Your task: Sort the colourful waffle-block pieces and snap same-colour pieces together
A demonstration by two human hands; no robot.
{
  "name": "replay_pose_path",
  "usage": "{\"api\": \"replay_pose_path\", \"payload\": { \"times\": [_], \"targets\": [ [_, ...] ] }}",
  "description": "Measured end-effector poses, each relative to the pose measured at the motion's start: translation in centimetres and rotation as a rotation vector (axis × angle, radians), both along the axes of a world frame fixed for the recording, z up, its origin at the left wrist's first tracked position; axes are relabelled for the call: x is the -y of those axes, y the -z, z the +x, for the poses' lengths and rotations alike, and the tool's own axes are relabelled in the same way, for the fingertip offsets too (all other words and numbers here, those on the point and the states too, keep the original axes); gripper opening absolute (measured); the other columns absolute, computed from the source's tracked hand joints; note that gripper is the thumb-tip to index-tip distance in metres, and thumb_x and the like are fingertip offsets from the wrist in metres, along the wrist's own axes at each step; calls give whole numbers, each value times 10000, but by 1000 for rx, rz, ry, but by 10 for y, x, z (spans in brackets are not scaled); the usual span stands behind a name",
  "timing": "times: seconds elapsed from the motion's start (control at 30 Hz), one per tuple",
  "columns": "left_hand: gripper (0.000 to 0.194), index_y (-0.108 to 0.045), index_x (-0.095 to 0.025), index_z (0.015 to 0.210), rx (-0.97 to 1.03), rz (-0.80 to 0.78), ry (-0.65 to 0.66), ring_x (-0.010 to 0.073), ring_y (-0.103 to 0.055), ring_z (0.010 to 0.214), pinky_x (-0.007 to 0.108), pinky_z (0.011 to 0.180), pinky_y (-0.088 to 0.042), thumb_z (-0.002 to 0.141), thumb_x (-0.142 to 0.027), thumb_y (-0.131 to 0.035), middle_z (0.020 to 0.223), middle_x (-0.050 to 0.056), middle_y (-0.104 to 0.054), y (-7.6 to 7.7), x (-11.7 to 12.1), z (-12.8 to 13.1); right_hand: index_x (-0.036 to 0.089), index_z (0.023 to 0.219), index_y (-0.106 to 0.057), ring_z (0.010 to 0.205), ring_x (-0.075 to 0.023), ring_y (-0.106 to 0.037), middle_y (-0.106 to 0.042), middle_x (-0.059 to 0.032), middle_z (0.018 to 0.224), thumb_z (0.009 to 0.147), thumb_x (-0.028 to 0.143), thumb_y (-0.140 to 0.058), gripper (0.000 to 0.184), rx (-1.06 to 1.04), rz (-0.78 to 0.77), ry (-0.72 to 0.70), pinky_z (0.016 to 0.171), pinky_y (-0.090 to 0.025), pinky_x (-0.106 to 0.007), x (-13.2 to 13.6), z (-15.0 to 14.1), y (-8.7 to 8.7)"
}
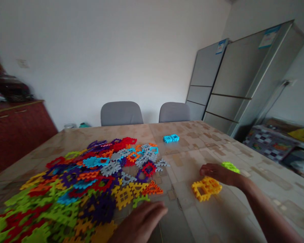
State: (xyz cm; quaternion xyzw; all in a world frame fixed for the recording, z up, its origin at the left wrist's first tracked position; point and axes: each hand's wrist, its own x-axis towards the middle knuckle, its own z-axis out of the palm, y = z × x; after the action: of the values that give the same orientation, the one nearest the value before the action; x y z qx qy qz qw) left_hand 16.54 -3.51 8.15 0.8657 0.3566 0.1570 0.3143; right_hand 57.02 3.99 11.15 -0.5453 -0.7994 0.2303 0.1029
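At the near edge of the pile is my left hand (144, 219), its fingers stretched out to the right and nothing visible in them. My right hand (215, 172) is palm down over the far side of a yellow block (207, 188) made of joined toothed pieces. Its fingers reach left, loosely bent; whether they touch the block I cannot tell. Just beyond the right wrist lies a lime-green block (230, 166), partly covered. A light-blue block (171, 138) of joined pieces lies farther back. Closest to the left fingertips are a green arched piece (141, 200) and an orange triangle (153, 188).
A wide heap of toothed plastic pieces (98, 182) in many colours spreads over the left of the patterned table (187, 148). Two grey chairs (121, 113) stand behind the far edge. Grey refrigerators (233, 74) are at the right, a red-brown cabinet (20, 125) at the left.
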Motion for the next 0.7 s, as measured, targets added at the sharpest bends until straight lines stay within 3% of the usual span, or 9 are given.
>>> {"api": "replay_pose_path", "payload": {
  "times": [0.1,0.2,0.3,0.5,0.7],
  "targets": [
    [926,-465,-232,1493,-41,53,57,338,-494,1366,454,1150,-415,674,-263,-895,1521,127,-514,-11,-20,69,230,890,-702,823,-237,-668,-709,-85,914,956,663,-385,541,-3,-12,25,756,-575,-361,4,3,9],
    [941,-438,-188,1484,3,123,37,317,-487,1352,442,1157,-395,679,-313,-910,1497,137,-521,-8,-33,128,227,926,-701,882,-241,-664,-703,-97,973,974,589,-406,470,-7,-11,46,817,-566,-376,6,6,14],
    [958,-449,-172,1454,13,145,29,333,-522,1290,470,1122,-422,643,-338,-932,1442,142,-556,1,-43,162,226,979,-707,922,-240,-666,-695,-104,1019,980,531,-410,426,-12,-30,48,853,-559,-383,8,10,16],
    [725,-542,-182,1345,-6,185,-20,348,-594,1155,512,1001,-486,717,-313,-880,1237,129,-672,13,-49,180,224,1054,-716,927,-238,-665,-680,-100,1026,958,465,-459,365,7,-66,54,831,-561,-369,15,14,15],
    [699,-537,-162,1353,-8,223,-44,331,-599,1139,499,995,-498,754,-306,-866,1226,128,-671,15,-44,179,229,1076,-712,978,-253,-660,-678,-102,1067,953,401,-470,321,34,-84,30,889,-542,-395,17,8,10]
  ]
}}
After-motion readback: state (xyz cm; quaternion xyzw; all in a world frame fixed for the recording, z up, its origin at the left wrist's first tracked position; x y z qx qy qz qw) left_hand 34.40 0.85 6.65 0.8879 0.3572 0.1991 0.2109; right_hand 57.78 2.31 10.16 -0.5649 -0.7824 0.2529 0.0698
